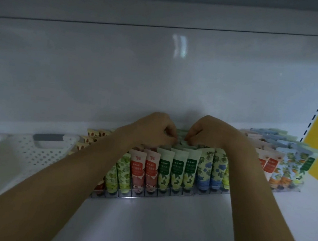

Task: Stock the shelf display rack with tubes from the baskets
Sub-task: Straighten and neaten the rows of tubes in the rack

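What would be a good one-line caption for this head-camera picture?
Left hand and right hand pinch a pale green tube at the back of a packed display rack, a white basket at left.

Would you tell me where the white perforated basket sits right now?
In the head view, the white perforated basket stands at the left, just left of the display rack.

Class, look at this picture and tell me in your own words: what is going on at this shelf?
A person is reaching over a clear display rack on a white shelf. The left hand and right hand meet at the back of the middle rows, both gripping the tops of the green tubes there. The rack's front rows are already full of tubes. A white perforated basket sits to the left.
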A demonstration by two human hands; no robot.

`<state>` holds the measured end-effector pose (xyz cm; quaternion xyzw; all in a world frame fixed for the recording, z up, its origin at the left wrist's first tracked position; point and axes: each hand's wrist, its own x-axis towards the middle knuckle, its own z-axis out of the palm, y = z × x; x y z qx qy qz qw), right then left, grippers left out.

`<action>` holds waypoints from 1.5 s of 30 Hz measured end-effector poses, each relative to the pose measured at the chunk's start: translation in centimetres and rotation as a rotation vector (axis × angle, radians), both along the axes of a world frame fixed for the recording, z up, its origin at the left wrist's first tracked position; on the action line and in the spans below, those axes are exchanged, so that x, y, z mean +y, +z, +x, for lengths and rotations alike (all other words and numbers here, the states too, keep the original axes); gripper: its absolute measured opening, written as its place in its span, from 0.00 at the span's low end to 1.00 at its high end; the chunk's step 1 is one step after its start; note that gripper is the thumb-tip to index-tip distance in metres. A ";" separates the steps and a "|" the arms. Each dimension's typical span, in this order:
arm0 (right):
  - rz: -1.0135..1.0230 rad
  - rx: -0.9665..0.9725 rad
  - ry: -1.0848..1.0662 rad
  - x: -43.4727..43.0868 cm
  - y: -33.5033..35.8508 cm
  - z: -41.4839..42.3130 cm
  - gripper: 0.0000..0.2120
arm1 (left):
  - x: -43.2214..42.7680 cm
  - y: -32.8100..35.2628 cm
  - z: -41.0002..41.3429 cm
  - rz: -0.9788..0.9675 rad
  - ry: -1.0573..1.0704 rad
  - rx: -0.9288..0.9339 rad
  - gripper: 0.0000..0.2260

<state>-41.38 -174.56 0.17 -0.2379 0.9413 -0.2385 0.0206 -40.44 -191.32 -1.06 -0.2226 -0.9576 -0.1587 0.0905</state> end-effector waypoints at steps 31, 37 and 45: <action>-0.154 0.003 0.104 -0.7 -0.2 0.1 0.06 | -2.7 1.1 1.4 0.002 0.136 -0.121 0.06; -0.199 0.128 0.163 -2.2 0.0 0.8 0.06 | -4.6 2.4 2.0 -0.024 0.160 -0.173 0.05; -0.072 0.114 0.228 -5.3 -0.9 1.9 0.08 | -6.0 2.3 3.4 -0.027 0.103 -0.294 0.10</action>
